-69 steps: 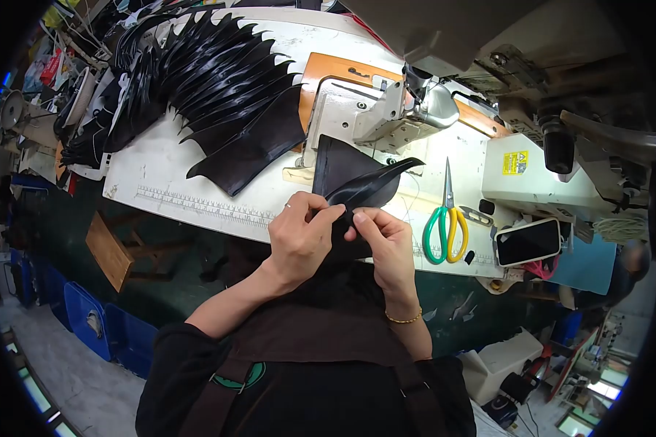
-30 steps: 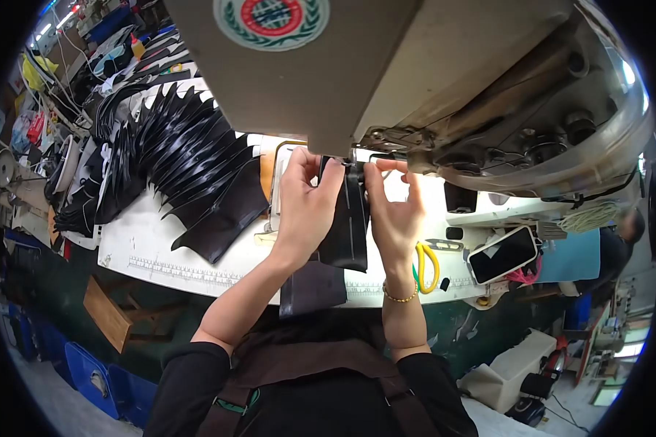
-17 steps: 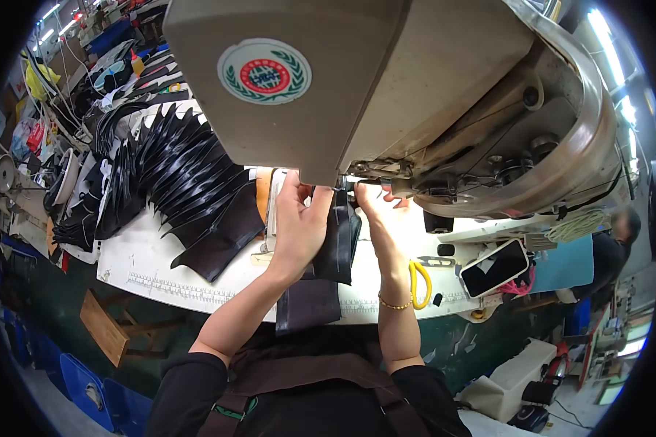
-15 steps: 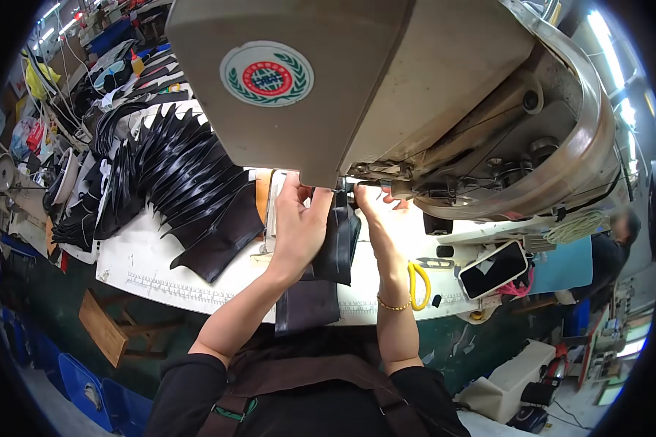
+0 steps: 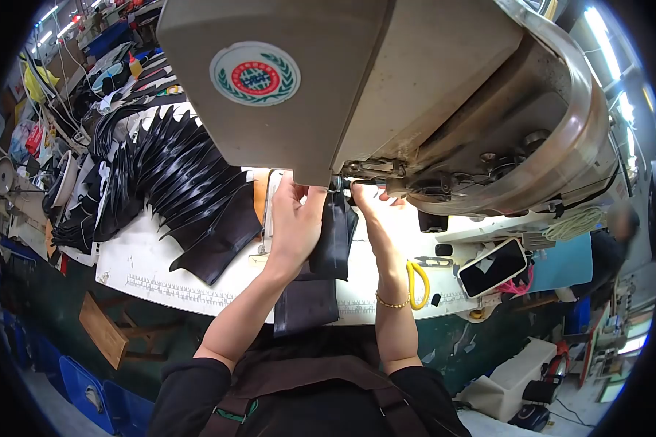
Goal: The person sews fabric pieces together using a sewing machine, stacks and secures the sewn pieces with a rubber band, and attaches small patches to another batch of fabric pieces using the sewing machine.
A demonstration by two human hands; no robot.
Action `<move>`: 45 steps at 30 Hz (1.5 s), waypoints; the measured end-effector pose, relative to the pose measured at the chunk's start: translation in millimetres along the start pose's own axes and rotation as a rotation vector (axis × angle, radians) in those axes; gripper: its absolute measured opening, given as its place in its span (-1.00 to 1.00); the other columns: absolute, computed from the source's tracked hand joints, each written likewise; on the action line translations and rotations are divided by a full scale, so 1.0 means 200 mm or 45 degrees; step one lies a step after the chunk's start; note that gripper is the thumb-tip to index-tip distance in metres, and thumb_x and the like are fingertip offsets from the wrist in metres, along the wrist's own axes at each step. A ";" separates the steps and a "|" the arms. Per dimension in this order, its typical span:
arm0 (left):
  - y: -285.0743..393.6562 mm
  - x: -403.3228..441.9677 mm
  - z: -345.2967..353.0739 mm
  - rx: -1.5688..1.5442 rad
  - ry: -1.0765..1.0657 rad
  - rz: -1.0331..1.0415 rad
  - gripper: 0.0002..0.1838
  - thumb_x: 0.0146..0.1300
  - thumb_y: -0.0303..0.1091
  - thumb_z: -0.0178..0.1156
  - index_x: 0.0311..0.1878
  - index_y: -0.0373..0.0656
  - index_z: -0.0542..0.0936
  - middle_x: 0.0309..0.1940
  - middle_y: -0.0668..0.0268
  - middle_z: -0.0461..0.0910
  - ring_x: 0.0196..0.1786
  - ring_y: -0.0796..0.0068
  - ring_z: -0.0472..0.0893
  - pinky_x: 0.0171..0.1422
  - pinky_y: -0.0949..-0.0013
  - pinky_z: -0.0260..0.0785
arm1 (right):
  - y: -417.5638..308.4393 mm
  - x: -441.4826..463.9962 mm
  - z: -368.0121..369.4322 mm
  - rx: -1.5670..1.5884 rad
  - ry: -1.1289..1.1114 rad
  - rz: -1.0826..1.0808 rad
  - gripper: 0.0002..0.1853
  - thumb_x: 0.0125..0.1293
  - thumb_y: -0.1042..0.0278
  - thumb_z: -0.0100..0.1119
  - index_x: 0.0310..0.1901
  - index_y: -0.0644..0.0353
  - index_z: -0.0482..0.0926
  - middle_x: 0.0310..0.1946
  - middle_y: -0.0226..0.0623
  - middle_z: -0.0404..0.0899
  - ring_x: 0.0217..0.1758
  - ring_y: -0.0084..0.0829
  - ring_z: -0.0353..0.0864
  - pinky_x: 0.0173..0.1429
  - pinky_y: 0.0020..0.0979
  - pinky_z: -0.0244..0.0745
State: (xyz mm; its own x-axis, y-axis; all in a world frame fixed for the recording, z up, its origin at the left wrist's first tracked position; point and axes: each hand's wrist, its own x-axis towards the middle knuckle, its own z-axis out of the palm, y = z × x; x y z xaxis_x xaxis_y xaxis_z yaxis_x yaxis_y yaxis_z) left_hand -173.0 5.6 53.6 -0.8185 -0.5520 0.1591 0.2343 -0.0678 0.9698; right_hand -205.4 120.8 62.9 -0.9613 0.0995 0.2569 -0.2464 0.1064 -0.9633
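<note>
Stool [image 5: 103, 331]: wooden, on the floor below the table [image 5: 135, 251], far left.
Pile [image 5: 186, 171]: black pieces with pointed tips, overlapping in a fan over the table's left part. Whether worked or waiting, cannot tell.
Ruler [image 5: 171, 285]: printed along the near edge, left of the hands.
Left hand [image 5: 297, 226]: fingers bent, thumb against the piece, by the needle area. Tips run behind the machine's head; whether they pinch or only press, cannot tell.
Flap [image 5: 306, 306]: dark, flat, hanging over the near edge below the piece. Joined to it or not, cannot tell.
Piece [image 5: 332, 244]: black, between the hands, far end under the machine's head, near end toward the person.
Piece, done: placed at the needle area, steadied from the left. No stitching can be made out.
Piece, left: judged mid-job; not yet out from under the head, nothing cut free.
Machine [image 5: 386, 102]: head above both hands, hiding most of the contact point. Running or stopped, cannot tell.
Right hand [image 5: 377, 215]: thumb and fingers at the piece's right side, partly hidden; grip cannot be told.
Scissors [image 5: 418, 284]: yellow handle showing beside the right wrist, unheld.
Phone [image 5: 493, 268]: farther right, screen dark.
</note>
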 end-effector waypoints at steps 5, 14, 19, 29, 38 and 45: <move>0.04 -0.02 0.00 0.016 -0.074 -0.057 -0.81 0.33 -0.32 0.11 -0.24 -0.28 0.45 -0.47 0.39 0.42 -0.45 0.70 0.30 -0.40 0.64 0.15 | 0.01 0.00 -0.02 0.020 -0.002 0.078 -0.78 0.29 0.22 0.15 -0.34 0.21 0.47 -0.58 -0.45 0.42 -0.61 -0.64 0.28 -0.39 -0.59 0.28; 0.03 0.02 0.00 0.085 -0.012 -0.034 -0.70 0.35 -0.31 0.13 -0.44 -0.33 0.55 -0.53 0.46 0.45 -0.51 0.82 0.26 -0.50 0.72 0.07 | 0.04 -0.02 -0.03 0.054 -0.020 0.230 -0.72 0.33 0.15 0.13 -0.38 0.21 0.45 -0.61 -0.44 0.40 -0.67 -0.65 0.24 -0.46 -0.60 0.27; 0.07 -0.02 -0.05 0.061 -0.077 -0.119 -0.74 0.40 -0.24 0.07 -0.35 -0.23 0.49 -0.52 0.51 0.39 -0.52 0.82 0.21 -0.47 0.72 0.04 | 0.05 -0.05 0.00 0.066 -0.044 0.321 -0.68 0.35 0.11 0.12 -0.39 0.21 0.44 -0.63 -0.43 0.39 -0.70 -0.66 0.23 -0.50 -0.60 0.27; 0.01 -0.42 -0.66 0.014 -0.508 -0.620 -0.84 0.33 -0.39 0.00 -0.10 -0.25 0.43 -0.38 0.37 0.49 -0.41 0.53 0.40 -0.30 0.50 0.27 | 0.19 -0.60 -0.08 0.606 -0.946 0.945 -0.85 0.33 0.39 0.14 -0.35 0.27 0.52 -0.55 -0.38 0.52 -0.65 -0.63 0.40 -0.51 -0.70 0.30; -0.05 -0.31 -0.89 1.378 -0.172 0.104 -0.85 -0.06 -0.57 0.13 -0.34 -0.25 0.55 -0.42 0.11 0.55 -0.39 0.09 0.52 -0.25 0.22 0.38 | 0.13 -0.61 0.07 0.068 -0.869 0.476 -0.93 0.26 0.47 0.18 -0.29 0.28 0.56 -0.50 -0.38 0.54 -0.55 -0.58 0.46 -0.44 -0.62 0.33; -0.35 -0.13 -0.92 2.052 0.401 0.747 -0.79 -0.08 -0.55 0.20 -0.29 -0.15 0.52 -0.35 0.24 0.45 -0.28 0.28 0.36 -0.13 0.27 0.20 | 0.34 -0.55 -0.09 -0.829 -0.667 -0.616 -0.88 0.15 0.52 0.20 -0.25 0.20 0.60 -0.33 -0.30 0.52 -0.30 -0.37 0.45 -0.21 -0.44 0.36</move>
State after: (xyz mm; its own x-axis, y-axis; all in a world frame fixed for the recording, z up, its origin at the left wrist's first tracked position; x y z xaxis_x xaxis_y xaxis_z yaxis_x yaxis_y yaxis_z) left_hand -71.2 -127.0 -51.9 -0.6531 -0.3381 0.6776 -0.4349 0.9000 0.0299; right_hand -114.9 134.2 -29.8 -0.7453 -0.5367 0.3955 -0.6655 0.5633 -0.4897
